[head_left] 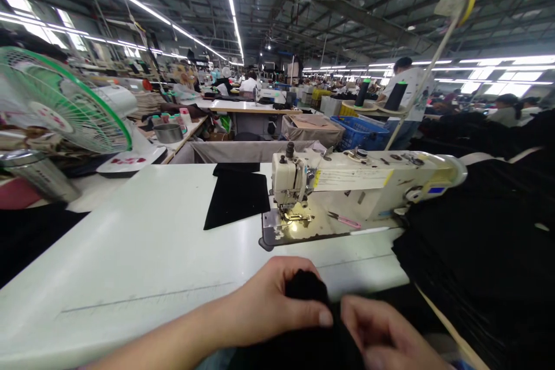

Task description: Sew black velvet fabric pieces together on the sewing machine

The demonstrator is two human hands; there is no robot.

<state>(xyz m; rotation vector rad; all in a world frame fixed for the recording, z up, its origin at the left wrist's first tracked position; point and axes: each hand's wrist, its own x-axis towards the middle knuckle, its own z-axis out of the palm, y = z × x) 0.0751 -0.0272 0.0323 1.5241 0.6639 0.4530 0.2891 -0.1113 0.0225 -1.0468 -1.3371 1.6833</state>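
Note:
My left hand (281, 300) is closed round a bunched piece of black fabric (306, 289) at the front edge of the table, its thumb pressed on top. Beside it, my right hand (381, 329) has its fingers curled at the right side of the same fabric, slightly blurred. The cloth hangs down toward my lap. Beyond my hands stands a white sewing machine (338, 179), its needle area lit. Behind and left of the needle, a flat black fabric piece (238, 199) lies on the table. Pink-handled thread snips (344, 219) rest on the machine bed.
A large pile of black fabric (489, 231) rises on the right. The white tabletop (130, 248) bears a ruler-like line. At left are a green-rimmed fan (65, 98) and a metal flask (39, 176). A blue crate (359, 132) and a person (405, 92) are behind the machine.

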